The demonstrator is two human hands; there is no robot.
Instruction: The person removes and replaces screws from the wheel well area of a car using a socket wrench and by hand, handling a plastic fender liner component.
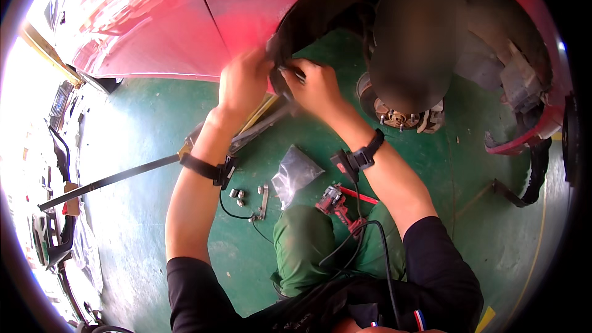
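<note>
Both my hands are raised to the front edge of a red car's wheel arch (246, 0). My left hand (245, 81) grips the black wheel-arch liner edge (275, 55) and is blurred by motion. Next to it, my right hand (316, 87) is closed on a thin dark tool (295, 73) pressed against the same liner edge. The wheel is off, and the bare hub with its studs (398, 117) shows to the right of my right hand.
A floor jack with a long black handle (111, 180) lies on the green floor (154, 129) under my left arm. A grey plastic bag (295, 172), loose nuts and a small wrench (250, 197), and a red power tool (338, 203) lie near my knee. Black trim pieces (533, 172) lie at the right.
</note>
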